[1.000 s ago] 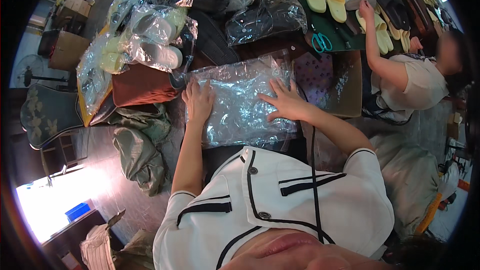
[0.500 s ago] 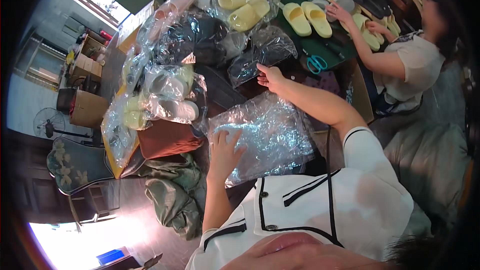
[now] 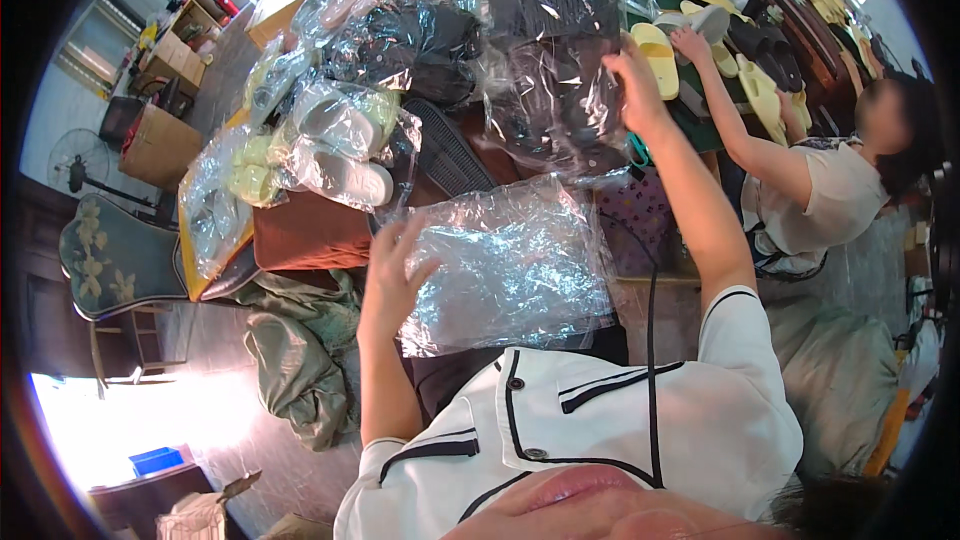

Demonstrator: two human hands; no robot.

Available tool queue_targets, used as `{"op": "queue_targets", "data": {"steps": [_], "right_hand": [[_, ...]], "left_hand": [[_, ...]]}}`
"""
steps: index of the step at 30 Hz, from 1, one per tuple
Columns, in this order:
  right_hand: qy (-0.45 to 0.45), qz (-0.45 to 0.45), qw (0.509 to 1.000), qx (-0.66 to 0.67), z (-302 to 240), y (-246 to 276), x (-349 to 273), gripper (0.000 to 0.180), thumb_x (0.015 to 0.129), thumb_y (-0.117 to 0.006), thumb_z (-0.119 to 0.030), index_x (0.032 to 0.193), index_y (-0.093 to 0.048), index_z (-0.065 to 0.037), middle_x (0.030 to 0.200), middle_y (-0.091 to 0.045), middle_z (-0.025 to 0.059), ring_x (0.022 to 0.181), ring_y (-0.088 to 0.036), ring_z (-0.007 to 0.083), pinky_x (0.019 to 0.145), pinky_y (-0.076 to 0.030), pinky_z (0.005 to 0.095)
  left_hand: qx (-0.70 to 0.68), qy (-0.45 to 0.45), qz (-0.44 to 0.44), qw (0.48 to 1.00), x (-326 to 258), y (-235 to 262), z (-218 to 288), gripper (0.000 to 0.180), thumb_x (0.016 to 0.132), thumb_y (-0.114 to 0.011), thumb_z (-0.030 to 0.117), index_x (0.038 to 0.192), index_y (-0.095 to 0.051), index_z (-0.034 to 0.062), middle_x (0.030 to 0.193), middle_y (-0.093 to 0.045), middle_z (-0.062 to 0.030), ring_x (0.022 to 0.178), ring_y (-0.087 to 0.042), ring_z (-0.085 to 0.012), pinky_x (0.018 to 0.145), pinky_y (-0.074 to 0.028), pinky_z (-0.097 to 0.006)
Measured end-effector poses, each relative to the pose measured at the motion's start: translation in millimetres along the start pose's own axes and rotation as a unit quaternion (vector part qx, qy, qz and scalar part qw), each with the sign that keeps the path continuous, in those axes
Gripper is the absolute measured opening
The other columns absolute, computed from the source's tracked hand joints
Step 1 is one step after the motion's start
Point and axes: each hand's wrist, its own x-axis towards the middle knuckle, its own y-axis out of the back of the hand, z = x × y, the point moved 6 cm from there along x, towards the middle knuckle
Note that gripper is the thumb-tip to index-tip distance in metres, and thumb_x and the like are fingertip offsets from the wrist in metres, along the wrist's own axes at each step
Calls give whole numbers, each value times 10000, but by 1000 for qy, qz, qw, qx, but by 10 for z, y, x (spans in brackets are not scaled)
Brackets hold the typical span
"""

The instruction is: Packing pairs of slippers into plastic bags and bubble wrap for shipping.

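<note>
My right hand (image 3: pixel 637 85) pinches the right side of a clear plastic bag with black slippers (image 3: pixel 553 70) in it, raised in front of the pile. Below it, a stack of clear plastic bags (image 3: pixel 505 265) lies flat across my lap. At the left edge of that stack is my left hand (image 3: pixel 393 275), its fingers spread and holding nothing. Between the two hands and farther off, a loose black slipper (image 3: pixel 445 150) lies on the table.
Bagged white slippers (image 3: pixel 345 175) and other bagged pairs heap up at the left, over a brown-red cloth (image 3: pixel 310 232). To the right a co-worker (image 3: pixel 810 175) reaches among yellow slippers (image 3: pixel 656 58). A grey-green sack (image 3: pixel 300 360) lies on the floor, near a chair (image 3: pixel 120 255).
My right hand has lifted the bag with black slippers up from the pile and moved right. My left hand has shifted left, its fingers spreading. The view has tilted slightly.
</note>
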Motion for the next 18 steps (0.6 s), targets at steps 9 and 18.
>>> {"op": "queue_targets", "data": {"steps": [9,18], "right_hand": [[-27,-337,855,-393,-355,-837,89,406,967,-665,-193,1304,-602,23,1138,-684,49,1065,-634,116,959,-476,266],[12,-464,760,-454,838,-1420,-53,334,928,-691,-285,1136,-675,-24,990,-717,119,919,-674,230,812,-498,346]], "left_hand": [[-356,79,135,921,166,335,-396,1127,802,-671,735,1627,-160,161,1446,-454,-172,1296,-494,-288,1010,-453,-421],[-589,296,2,752,-166,-1144,-894,440,1020,-602,341,1307,-554,11,1299,-622,-112,1142,-590,-189,940,-497,-343]]}}
